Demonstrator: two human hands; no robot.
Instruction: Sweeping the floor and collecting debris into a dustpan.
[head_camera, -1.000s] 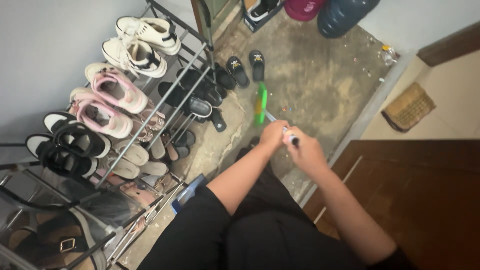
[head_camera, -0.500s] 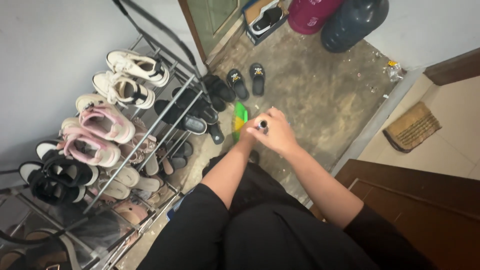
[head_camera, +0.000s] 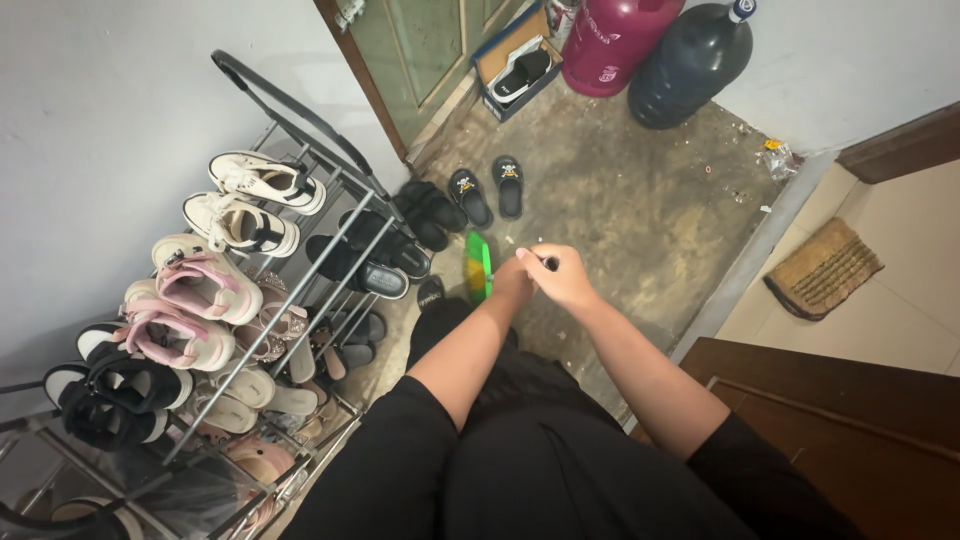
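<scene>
Head view, looking straight down. Both hands are clenched on a broom handle (head_camera: 549, 263): the right hand (head_camera: 566, 277) wraps the top end, whose dark tip shows just above the fist; the left hand (head_camera: 513, 280) grips directly below it, touching the right. The green broom head (head_camera: 479, 266) sits on the concrete floor (head_camera: 640, 200) just left of and beyond the left hand, at the foot of the metal shoe rack (head_camera: 300, 270). The handle's shaft between hands and head is mostly hidden by the hands.

A pair of black slippers (head_camera: 487, 189) lies on the floor beyond the broom head. A dark water jug (head_camera: 688, 65) and a magenta gas cylinder (head_camera: 612, 42) stand against the far wall. A woven doormat (head_camera: 824, 268) lies to the right.
</scene>
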